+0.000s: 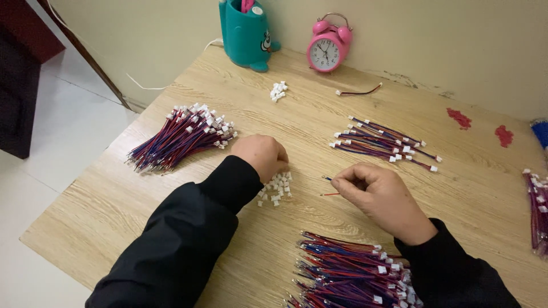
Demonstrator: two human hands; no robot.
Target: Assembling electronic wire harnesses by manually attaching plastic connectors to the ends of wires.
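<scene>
My left hand (262, 155) rests curled on the wooden table (171, 199), fingertips down on a small heap of white plastic connectors (276, 188); whether it grips one is hidden. My right hand (381, 197) pinches a red-and-blue wire pair (328, 186) whose bare ends stick out to the left. Both arms wear black sleeves. A big bundle of red-and-blue wires with white plugs (180, 137) lies to the left. Another pile (351, 274) lies just below my right hand.
A spread of finished wires (385, 144) lies at centre right. Behind it lie a single wire (359, 91) and a second small heap of connectors (278, 91). A teal pen holder (246, 34) and pink alarm clock (328, 48) stand by the wall. More wires (538, 211) lie at the right edge.
</scene>
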